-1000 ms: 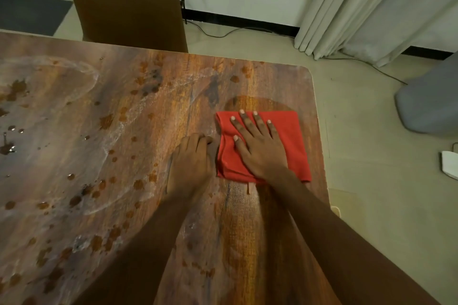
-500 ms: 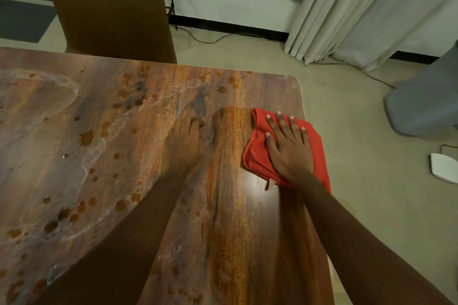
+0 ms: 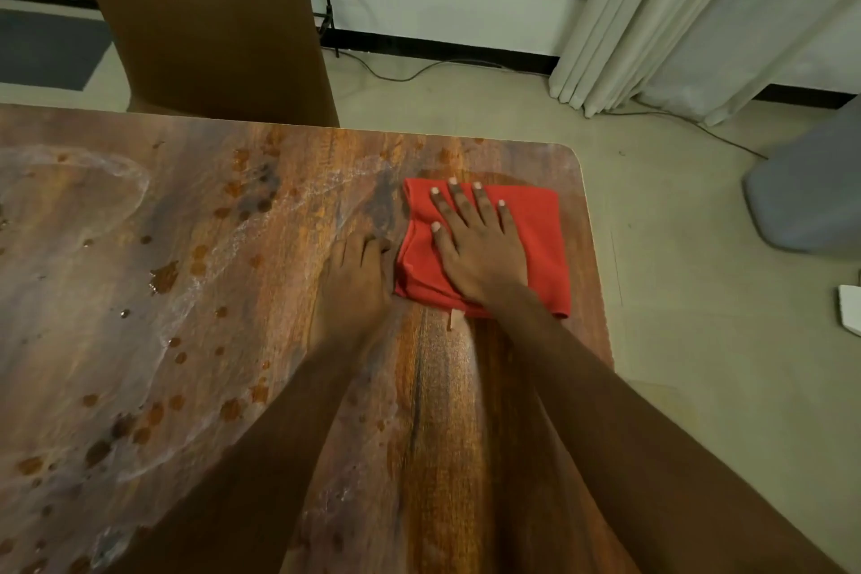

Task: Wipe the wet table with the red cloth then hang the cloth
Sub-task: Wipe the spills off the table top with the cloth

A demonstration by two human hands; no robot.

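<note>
A folded red cloth lies flat on the wooden table near its far right corner. My right hand presses down on the cloth with the fingers spread. My left hand rests on the bare wood just left of the cloth, its fingers curled under and touching the cloth's left edge. Water drops and streaks cover the left and middle of the table. A small tag sticks out from the cloth's near edge.
A brown chair back stands behind the table's far edge. White curtains hang at the right, with a grey object and a cable on the floor. The table's right edge runs close to the cloth.
My right hand has slid the cloth from the table's right edge back to the left, up against my left hand. The cloth lies flatter now.
</note>
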